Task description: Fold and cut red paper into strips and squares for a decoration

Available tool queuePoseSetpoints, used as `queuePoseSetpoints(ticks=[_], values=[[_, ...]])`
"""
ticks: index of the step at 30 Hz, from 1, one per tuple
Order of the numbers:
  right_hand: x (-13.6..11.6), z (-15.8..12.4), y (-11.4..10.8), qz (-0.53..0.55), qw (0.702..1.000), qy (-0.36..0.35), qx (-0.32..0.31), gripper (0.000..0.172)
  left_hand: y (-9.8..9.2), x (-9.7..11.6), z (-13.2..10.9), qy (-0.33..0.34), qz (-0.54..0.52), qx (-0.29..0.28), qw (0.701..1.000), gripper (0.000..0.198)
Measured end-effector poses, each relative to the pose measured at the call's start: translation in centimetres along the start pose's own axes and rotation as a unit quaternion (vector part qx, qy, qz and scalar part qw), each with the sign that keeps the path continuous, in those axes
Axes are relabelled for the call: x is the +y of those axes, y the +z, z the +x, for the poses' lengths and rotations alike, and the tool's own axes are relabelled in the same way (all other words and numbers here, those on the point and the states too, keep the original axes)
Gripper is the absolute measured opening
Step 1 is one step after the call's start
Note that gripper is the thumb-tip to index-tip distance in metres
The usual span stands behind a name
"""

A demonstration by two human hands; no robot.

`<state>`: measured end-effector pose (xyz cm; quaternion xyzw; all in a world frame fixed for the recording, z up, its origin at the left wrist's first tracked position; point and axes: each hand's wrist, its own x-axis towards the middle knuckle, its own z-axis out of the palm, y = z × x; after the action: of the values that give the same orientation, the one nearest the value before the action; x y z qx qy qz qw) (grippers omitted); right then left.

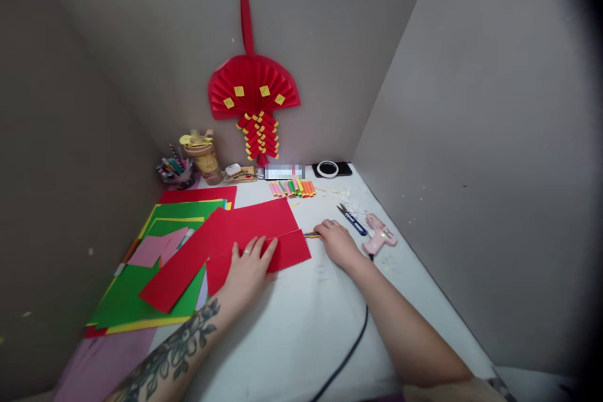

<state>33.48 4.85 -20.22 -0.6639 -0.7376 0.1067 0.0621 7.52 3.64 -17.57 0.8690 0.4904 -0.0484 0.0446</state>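
My left hand [252,264] lies flat with its fingers spread on a red paper strip [291,251], pressing it to the table. The strip's upper edge runs along a larger red sheet [259,218]. To the right of the strip, my right hand [335,240] rests on the table, its fingers closed over a slim yellow-and-dark tool [311,235] that resembles a craft knife. Its tip points left, close to the strip's right end; the rest is hidden under the fingers. Another long red strip [186,264] slants across the stacked paper at the left.
Green paper [127,298] and pink paper [151,251] lie left. Blue thread snips [353,221] and a pink glue gun [379,235] with a black cord are at right. Behind are small rolled paper tubes [292,188], a phone [343,169], a cup [205,160] and a pen holder [179,174].
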Motion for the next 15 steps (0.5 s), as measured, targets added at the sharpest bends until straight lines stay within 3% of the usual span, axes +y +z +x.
queuePoseSetpoints(ticks=[2,7,15], values=[[0.1,0.0,-0.1,-0.007,1.000,0.004,-0.006,0.035,0.0,-0.9,1.3,0.014,-0.005,0.015,1.000,0.064],[0.6,-0.3,-0.5,-0.005,1.000,-0.002,-0.004,0.035,0.9,-2.6,3.8,0.031,-0.070,-0.008,0.997,0.059],[1.2,-1.9,-0.7,0.007,1.000,0.013,-0.027,0.032,2.3,-3.1,4.5,0.044,-0.101,0.011,0.994,0.047]])
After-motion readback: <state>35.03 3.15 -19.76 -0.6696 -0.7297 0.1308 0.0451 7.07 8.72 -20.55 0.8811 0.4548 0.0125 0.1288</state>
